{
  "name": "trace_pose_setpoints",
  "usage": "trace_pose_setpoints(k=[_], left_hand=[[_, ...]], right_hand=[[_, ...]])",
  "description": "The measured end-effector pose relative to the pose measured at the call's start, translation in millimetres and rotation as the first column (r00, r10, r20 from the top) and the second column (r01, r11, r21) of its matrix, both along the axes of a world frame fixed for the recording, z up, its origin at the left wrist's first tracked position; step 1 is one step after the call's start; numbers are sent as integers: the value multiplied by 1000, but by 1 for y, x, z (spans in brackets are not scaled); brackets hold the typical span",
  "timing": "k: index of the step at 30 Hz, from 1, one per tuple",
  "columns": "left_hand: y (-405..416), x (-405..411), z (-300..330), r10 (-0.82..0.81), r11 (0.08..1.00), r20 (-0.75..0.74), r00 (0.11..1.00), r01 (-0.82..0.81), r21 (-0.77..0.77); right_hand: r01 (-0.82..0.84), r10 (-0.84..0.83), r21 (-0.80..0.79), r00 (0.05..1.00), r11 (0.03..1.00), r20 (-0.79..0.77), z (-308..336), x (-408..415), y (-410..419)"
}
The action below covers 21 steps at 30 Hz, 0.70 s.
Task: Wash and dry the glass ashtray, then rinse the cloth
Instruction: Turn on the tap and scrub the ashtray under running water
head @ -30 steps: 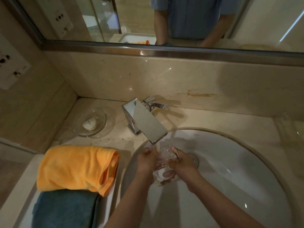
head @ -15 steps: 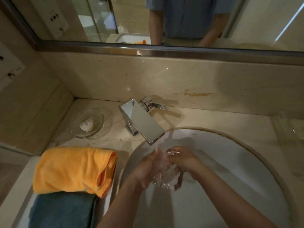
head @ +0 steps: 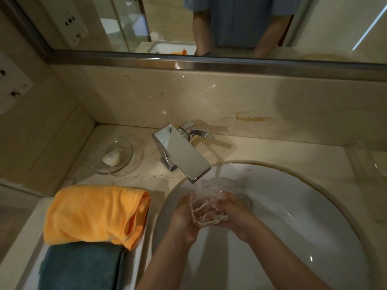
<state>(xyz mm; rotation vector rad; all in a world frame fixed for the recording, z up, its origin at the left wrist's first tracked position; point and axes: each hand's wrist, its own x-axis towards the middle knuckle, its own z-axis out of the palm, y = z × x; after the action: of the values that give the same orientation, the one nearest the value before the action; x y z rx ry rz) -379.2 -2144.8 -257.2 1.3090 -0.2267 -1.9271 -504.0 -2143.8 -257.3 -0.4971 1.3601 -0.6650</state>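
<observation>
Both hands hold the glass ashtray (head: 206,206) over the sink (head: 303,216), at the bowl's back left, right under the spout of the chrome tap (head: 181,152). Water runs from the spout onto the top of the ashtray and splashes over it. The left hand (head: 184,216) cups the ashtray's left side, with its fingers curled round and under the glass. The right hand (head: 232,212) grips the right side, its fingers wrapped round the rim and partly seen through the glass. The ashtray is tilted, its near edge showing as bright ridges between the two palms. Just behind the right hand lies the drain (head: 244,200) of the bowl.

The tap stands on the marble counter (head: 272,151) behind the sink's back left rim, its lever (head: 199,132) pointing to the right. Towards the counter's back left corner sits a clear glass dish (head: 113,156) with a small white soap (head: 111,158) in it. At the counter's left edge, near its front, a white tray (head: 136,264) carries an orange cloth (head: 96,214), loosely folded, which overlaps the far end of a teal towel (head: 81,266) lying in front of it. The cloth is well apart from both hands.

Above the marble backsplash a metal-framed mirror (head: 209,24) runs along the wall and reflects the person's blue shirt and bare forearms. Wall sockets (head: 12,88) sit on the left wall.
</observation>
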Motion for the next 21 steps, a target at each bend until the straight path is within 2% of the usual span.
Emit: trace_pose_setpoints(k=[3,8,11,14,17,21], left_hand=[[6,1,5,21,1000,98,995,-21,-4],[12,-3,13,8,995,259,966,18,-97],[16,-3,16,-11,997,311,950,34,-68],[20,0,16,0,999,259,966,10,-37],[21,2,19,65,996,109,992,-72,56],[8,1,15,83,978,-58,995,-70,196]], right_hand=[[-9,8,25,998,1000,63,-3,-2,3],[-26,8,78,974,997,227,-8,1,8],[-50,25,100,972,994,232,-8,2,10],[-78,69,57,986,995,151,-6,-1,16],[-68,65,24,994,997,87,-2,-6,17],[-46,45,-30,999,999,-8,7,-8,9]])
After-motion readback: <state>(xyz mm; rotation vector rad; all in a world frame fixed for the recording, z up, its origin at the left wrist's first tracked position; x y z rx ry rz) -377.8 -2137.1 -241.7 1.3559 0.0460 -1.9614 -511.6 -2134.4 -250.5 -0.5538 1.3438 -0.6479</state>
